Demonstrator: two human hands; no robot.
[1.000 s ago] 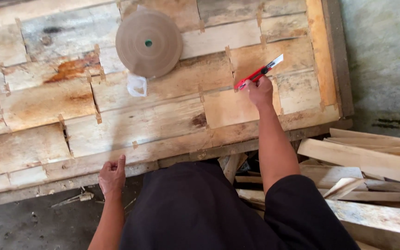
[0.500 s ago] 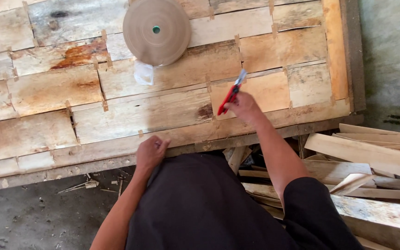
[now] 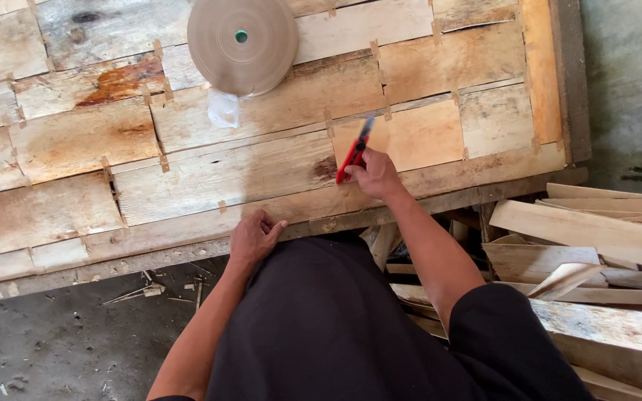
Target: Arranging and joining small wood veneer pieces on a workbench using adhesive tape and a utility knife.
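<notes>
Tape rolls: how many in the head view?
1. The one tape roll lies flat at the far edge of the veneer sheet, beyond the left hand and left of the red cutter in the right hand. More may lie outside the frame.

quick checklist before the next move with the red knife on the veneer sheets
1. Grip on the red utility knife: right hand is closed around it. Ok.
2. Left hand away from the blade: it rests at the near edge of the pale patched wood veneer sheet, apart from the knife. Ok.
3. Blade out and how far: blurred. Cannot tell.
4. Large round roll of brown paper tape out of the way: it lies further up the sheet, apart from both hands. Ok.
5. Sheet lying flat: a dark gap shows at a seam on the left. Not ok.
</notes>
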